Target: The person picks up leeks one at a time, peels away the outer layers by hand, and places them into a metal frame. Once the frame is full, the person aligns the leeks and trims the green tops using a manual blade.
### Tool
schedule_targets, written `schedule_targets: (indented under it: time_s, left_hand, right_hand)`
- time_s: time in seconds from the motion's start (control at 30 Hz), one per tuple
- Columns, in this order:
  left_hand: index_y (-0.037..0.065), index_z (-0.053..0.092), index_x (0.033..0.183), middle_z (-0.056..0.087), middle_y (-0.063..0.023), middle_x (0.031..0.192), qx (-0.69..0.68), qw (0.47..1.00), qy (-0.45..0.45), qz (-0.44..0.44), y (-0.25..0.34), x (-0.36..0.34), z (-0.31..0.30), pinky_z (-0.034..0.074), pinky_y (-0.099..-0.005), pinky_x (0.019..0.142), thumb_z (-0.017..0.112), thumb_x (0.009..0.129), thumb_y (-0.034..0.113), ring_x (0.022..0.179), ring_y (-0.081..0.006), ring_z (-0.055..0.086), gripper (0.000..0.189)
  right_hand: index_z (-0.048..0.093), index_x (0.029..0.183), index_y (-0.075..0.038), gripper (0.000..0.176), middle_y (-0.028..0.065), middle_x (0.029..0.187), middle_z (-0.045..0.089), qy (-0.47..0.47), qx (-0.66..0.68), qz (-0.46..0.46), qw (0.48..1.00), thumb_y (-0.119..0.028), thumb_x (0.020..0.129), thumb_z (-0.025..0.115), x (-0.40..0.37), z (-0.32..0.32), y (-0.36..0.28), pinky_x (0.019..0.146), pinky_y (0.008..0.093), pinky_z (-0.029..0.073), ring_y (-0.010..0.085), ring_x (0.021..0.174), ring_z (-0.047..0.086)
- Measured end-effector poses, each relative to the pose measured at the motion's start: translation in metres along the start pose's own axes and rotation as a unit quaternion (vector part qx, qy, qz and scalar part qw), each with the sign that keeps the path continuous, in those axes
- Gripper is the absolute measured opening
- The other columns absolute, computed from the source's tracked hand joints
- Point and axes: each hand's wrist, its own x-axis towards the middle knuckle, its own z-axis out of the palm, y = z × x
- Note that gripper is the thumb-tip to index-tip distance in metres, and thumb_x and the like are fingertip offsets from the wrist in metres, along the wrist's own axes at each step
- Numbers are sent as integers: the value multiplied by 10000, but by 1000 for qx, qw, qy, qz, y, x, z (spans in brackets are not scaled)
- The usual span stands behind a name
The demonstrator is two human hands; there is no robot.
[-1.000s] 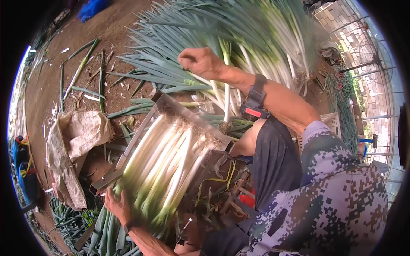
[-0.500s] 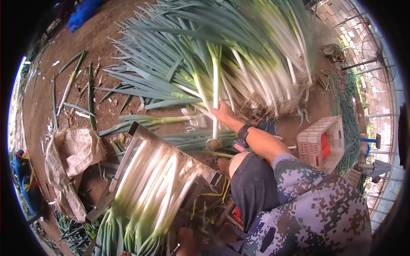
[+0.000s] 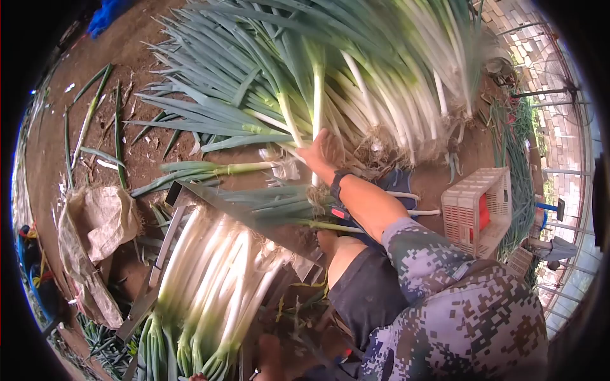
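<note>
My right hand (image 3: pixel 323 153) is closed around the white shank of a long green onion (image 3: pixel 317 101), at the front edge of a large pile of green onions (image 3: pixel 394 108). Its roots hang below my hand, and its green top runs up among the others. At the lower left, a bundle of green onions (image 3: pixel 213 279) lies in a metal rack (image 3: pixel 254 219), roots at the upper end and green leaves toward me. Only a sliver of my left hand (image 3: pixel 198 376) shows at the bottom edge by those leaves; its fingers are mostly hidden.
A woven sack (image 3: pixel 105 232) lies left of the rack. A pale plastic crate (image 3: pixel 460 209) with something red inside stands at the right, near heaped green leaves (image 3: pixel 518 184). Loose onions and leaves lie on the dirt floor (image 3: pixel 70 140).
The view has shifted, so the rack, sack and pile appear farther left. My right hand keeps its hold on the green onion, which appears slightly higher in view.
</note>
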Motion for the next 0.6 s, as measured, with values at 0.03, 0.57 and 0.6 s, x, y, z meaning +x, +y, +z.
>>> schedule_targets:
  time_s: [0.03,0.57,0.6]
  left_hand:
    - [2,645,1105,689,-113,972,50,998,-31,7,-10,-4,0,560,-325,704,657,963,249,833,-254,664,285]
    - [-42,582,1256,655,-123,1033,-310,943,-60,-102,-68,-37,15,528,-309,843,559,1016,76,913,-195,631,269]
    - [-42,584,1252,652,-117,1023,-332,936,-54,-105,-59,-39,11,524,-302,838,560,1015,75,904,-189,625,265]
  right_hand:
    - [482,1099,-14,637,208,1153,598,-14,-2,5,1000,-399,711,810,-4,-5,-4,903,442,488,344,1083,594]
    - [638,1098,-3,363,37,877,647,-320,472,-67,819,-185,822,788,40,-113,58,604,311,498,128,702,595]
    - [635,1108,-6,372,36,879,645,-330,486,-76,806,-192,827,792,39,-126,63,597,312,498,128,700,591]
